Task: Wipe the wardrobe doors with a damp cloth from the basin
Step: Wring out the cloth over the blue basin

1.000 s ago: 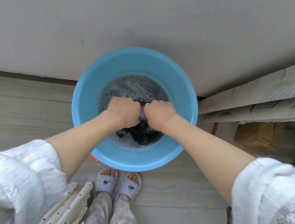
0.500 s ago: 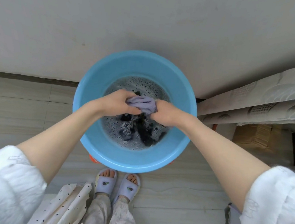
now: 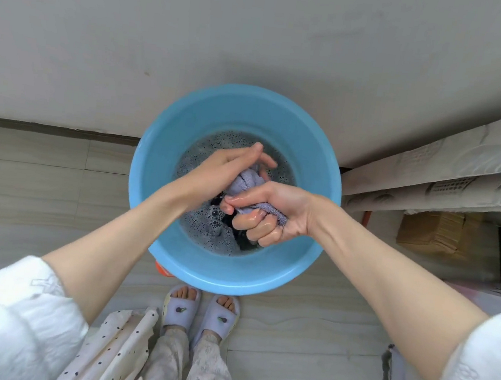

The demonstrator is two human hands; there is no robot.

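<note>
A round blue basin (image 3: 163, 180) stands on the floor against a pale wall and holds dark, soapy water. Above the water I hold a wet lilac cloth (image 3: 245, 181), twisted between both hands. My right hand (image 3: 267, 212) grips the near end with curled, wet fingers. My left hand (image 3: 230, 165) lies on the far end with its fingers stretched out over the cloth; its grip underneath is hidden. Something dark lies in the water under my right hand. No wardrobe door is recognisable in view.
My feet in lilac slippers (image 3: 201, 312) stand just before the basin. Patterned panels (image 3: 450, 178) lean along the right, with a cardboard box (image 3: 431, 232) under them. An orange object (image 3: 162, 269) peeks from under the basin. Wood-look floor (image 3: 40, 184) extends left.
Both hands have lifted the cloth out of the water and turned against each other, twisting it. My right hand rolled palm-up and my left fingers stretched out.
</note>
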